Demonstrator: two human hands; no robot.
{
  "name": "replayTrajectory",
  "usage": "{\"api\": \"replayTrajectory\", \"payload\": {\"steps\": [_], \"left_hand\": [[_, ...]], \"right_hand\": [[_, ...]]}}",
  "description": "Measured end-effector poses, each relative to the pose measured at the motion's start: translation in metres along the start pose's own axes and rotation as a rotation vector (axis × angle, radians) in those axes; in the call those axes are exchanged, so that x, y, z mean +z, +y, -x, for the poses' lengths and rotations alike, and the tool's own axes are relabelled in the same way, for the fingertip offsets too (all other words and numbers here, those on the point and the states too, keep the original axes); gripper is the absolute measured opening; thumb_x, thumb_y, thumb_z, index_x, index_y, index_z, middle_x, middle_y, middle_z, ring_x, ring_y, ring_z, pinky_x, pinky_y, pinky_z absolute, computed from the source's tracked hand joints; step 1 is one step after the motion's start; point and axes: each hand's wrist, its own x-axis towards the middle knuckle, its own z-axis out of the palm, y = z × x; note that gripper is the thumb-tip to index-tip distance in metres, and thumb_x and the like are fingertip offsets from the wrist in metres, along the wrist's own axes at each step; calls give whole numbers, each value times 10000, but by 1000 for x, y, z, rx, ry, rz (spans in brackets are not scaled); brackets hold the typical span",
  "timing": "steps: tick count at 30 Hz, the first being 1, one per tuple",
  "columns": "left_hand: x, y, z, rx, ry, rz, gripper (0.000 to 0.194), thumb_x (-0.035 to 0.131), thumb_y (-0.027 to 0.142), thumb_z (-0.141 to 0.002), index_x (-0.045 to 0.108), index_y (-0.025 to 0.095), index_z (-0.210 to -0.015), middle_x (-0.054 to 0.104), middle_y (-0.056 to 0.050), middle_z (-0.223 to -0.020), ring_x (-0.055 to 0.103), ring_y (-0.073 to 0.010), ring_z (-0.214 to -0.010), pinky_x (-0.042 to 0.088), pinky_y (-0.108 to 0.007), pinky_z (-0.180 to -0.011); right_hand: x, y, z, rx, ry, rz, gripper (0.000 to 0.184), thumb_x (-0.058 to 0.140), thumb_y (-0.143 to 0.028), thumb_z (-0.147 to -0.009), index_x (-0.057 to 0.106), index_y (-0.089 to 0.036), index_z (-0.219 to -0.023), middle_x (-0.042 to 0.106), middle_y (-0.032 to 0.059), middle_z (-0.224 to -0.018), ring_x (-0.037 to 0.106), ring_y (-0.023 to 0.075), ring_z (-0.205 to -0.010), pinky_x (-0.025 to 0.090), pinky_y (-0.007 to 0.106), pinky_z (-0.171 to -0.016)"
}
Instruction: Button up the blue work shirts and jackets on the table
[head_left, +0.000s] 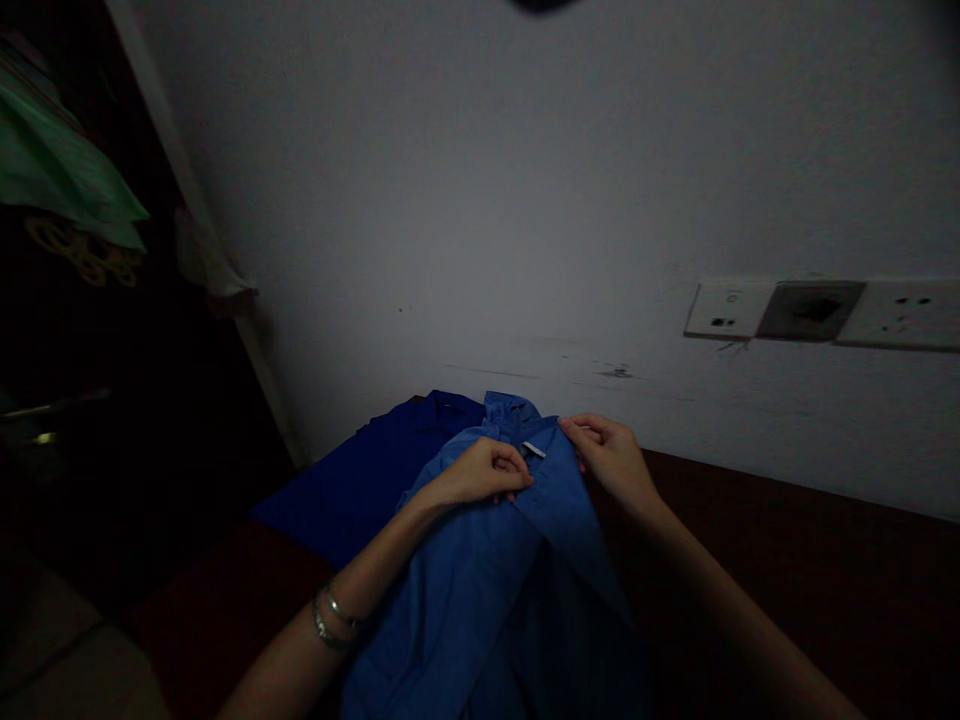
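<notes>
A light blue collared shirt (465, 600) lies loosely spread in front of me, its collar toward the wall and a small white label showing near the neck. My left hand (491, 470) is closed in a pinch on the shirt's front, just below the collar. At the collar's right side, my right hand (606, 448) pinches the edge of the cloth between thumb and fingers. A darker royal blue garment (360, 480) lies flat to the left, partly covered by the light blue shirt.
The dark reddish tabletop (750, 540) runs along a pale wall (480, 200). Sockets and switches (817, 312) are set in the wall at right. At left stands a dark door (112, 400) with green cloth (67, 160) hanging on it. A tiled floor (67, 640) shows lower left.
</notes>
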Motion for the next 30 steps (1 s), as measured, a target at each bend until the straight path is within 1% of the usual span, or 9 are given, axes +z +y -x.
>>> {"api": "replayTrajectory", "payload": {"steps": [3, 7, 10, 14, 17, 20, 23, 26, 30], "left_hand": [[3, -3, -1, -38, -14, 30, 319, 659, 381, -659, 621, 118, -835, 540, 24, -523, 470, -68, -421, 352, -174, -402], [7, -2, 0, -43, 0, 6, 285, 681, 378, -634, 614, 116, -723, 497, 42, -475, 425, -53, -379, 324, -166, -365], [5, 4, 1, -59, 99, 33, 268, 691, 363, -624, 600, 118, -685, 485, 50, -474, 399, -43, -363, 311, -163, -353], [-6, 10, 2, -21, 259, 87, 261, 679, 356, -642, 583, 116, -680, 461, 63, -459, 372, -33, -345, 281, -157, -344], [-13, 14, 2, 24, 363, 95, 249, 661, 346, -661, 581, 111, -682, 450, 64, -446, 378, -38, -348, 278, -162, -354], [-13, 17, 4, 39, 419, 79, 232, 658, 327, -662, 587, 107, -676, 452, 61, -440, 387, -43, -357, 278, -164, -367], [-8, 20, 4, 28, 410, 63, 220, 658, 312, -661, 597, 102, -687, 472, 53, -450, 397, -44, -366, 274, -162, -368], [-4, 22, 5, 5, 375, 103, 210, 649, 303, -667, 595, 101, -686, 489, 46, -456, 400, -42, -348, 286, -165, -357], [-2, 22, 4, -17, 356, 221, 232, 677, 313, -642, 577, 107, -677, 501, 46, -461, 399, -36, -335, 301, -164, -344]], "right_hand": [[2, -2, 2, -13, -9, 16, 389, 552, -524, -710, 589, -138, -733, 433, -51, -420, 408, 81, -373, 313, 185, -364], [5, -3, 3, -19, -38, 49, 398, 529, -528, -725, 595, -137, -758, 447, -44, -432, 421, 92, -374, 326, 199, -372], [3, -2, 3, -69, 14, 80, 393, 499, -516, -756, 593, -139, -813, 448, -42, -447, 430, 99, -384, 325, 204, -379], [1, -7, 8, -250, 77, 265, 291, 492, -412, -794, 606, -150, -852, 435, -43, -479, 422, 88, -425, 319, 197, -422], [4, -15, 15, -393, 20, 451, 225, 489, -337, -805, 628, -161, -828, 460, -34, -502, 444, 86, -457, 338, 204, -483], [11, -23, 24, -478, -39, 587, 218, 487, -334, -818, 640, -185, -863, 504, -26, -537, 469, 88, -478, 339, 209, -508], [15, -27, 30, -544, -140, 677, 211, 503, -346, -819, 626, -205, -917, 542, -28, -574, 486, 88, -493, 337, 208, -514], [14, -27, 31, -666, -242, 789, 199, 503, -328, -823, 612, -191, -918, 598, -3, -692, 522, 94, -564, 347, 213, -537], [10, -25, 29, -773, -280, 887, 203, 445, -294, -863, 606, -170, -877, 605, 39, -827, 554, 111, -684, 365, 218, -564]]}}
